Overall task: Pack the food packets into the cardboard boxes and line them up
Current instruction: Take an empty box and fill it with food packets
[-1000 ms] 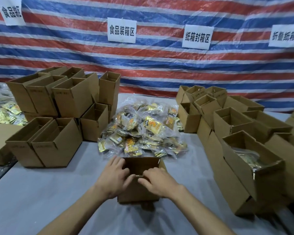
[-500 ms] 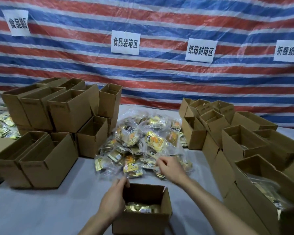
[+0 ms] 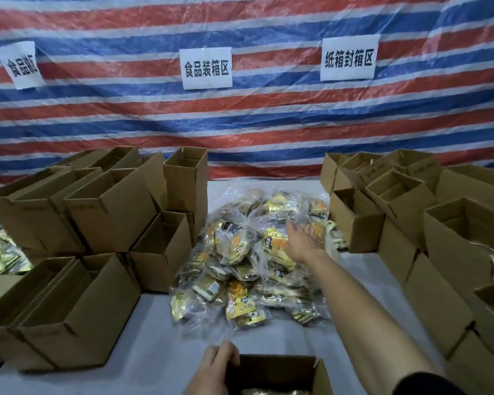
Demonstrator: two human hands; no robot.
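An open cardboard box (image 3: 320, 374) sits at the bottom edge of the view, with gold packets showing inside. My left hand (image 3: 218, 363) grips its left rim, fingers curled over the edge. A heap of clear-wrapped yellow and gold food packets (image 3: 240, 269) lies in the middle of the table. My right hand (image 3: 304, 240) reaches out over the right side of the heap, fingers spread and relaxed, holding nothing.
Stacks of open cardboard boxes stand on the left (image 3: 97, 223) and on the right (image 3: 411, 223), some on the right with packets inside. More packets (image 3: 0, 255) lie at the far left. A striped tarp with paper signs (image 3: 206, 68) hangs behind the grey table (image 3: 154, 337).
My right hand has left the near box and stretched forward over the packet heap. My left hand stays on the box's left rim. The camera has tilted up, so the box sank to the bottom edge.
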